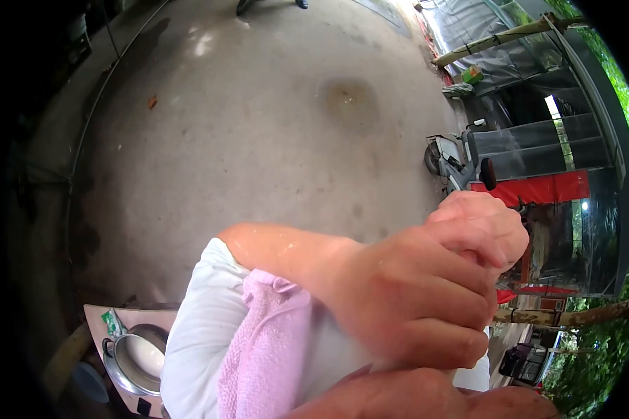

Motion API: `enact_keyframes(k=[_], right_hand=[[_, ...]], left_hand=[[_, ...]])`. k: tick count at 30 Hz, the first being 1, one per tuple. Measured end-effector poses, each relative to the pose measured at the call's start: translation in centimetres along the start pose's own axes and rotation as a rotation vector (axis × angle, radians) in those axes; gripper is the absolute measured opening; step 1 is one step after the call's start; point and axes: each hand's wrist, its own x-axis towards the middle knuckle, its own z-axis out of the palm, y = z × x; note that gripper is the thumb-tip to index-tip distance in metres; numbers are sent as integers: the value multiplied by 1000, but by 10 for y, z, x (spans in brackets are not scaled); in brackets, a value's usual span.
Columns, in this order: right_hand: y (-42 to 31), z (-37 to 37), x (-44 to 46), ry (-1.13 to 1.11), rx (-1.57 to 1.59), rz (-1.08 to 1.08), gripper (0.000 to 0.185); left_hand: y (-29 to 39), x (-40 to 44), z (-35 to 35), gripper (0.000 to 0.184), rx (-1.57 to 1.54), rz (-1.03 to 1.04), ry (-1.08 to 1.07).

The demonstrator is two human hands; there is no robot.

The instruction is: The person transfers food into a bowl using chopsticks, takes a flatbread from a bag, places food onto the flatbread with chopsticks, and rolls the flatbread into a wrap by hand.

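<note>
Head camera: two bare hands come together close to the lens, right of centre, and from where I stand they seem to press against each other.
Left hand [412, 300]: nearest, its back showing, fingers bent at the knuckles towards the other hand; I cannot tell what, if anything, sits inside.
Right hand [479, 225]: just beyond, partly covered, fingers folded too; its palm is hidden, so I cannot tell what it grips.
Skin at the bottom edge [426, 398]: probably the right forearm, though the join is out of sight.
Pink cloth [269, 342]: drapes over the white clothing [203, 300], just below the left forearm [286, 248], with no fingers seen on it.
Progress: the hands are already joined; no finished or half-made piece shows, so I can't judge how much is done or left.
Small table [94, 318]: low on the left, well apart from the hands, carrying a metal pot [136, 359] and a green packet [113, 323].
Open room: the concrete floor [258, 153] spreads widely ahead of the arms.
Edges: a scooter [458, 157] and red sheeting [552, 187] bound the right; someone's shoe [301, 3] shows at the top.
</note>
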Motion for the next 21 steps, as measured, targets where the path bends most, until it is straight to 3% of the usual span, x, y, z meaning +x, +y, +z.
enact_keyframes(k=[6, 10, 13, 17, 19, 21], right_hand=[[12, -2, 2, -58, 44, -26, 10], [22, 9, -5, 50, 77, -37, 11], [27, 2, -7, -29, 9, 7, 12], [41, -14, -17, -70, 59, 113, 18], [42, -18, -37, 0, -33, 258, 24], [40, -15, -45, 31, 68, 356, 31]], left_hand=[[0, 4, -10, 23, 17, -21, -42], [2, 7, -18, 18, 15, -72, -68], [-2, 2, -23, 15, 29, -71, -87], [-20, -14, -47, 12, 19, -304, -319], [-29, -11, -43, 13, -6, -420, -233], [-40, -23, -46, 23, -32, -449, -223]])
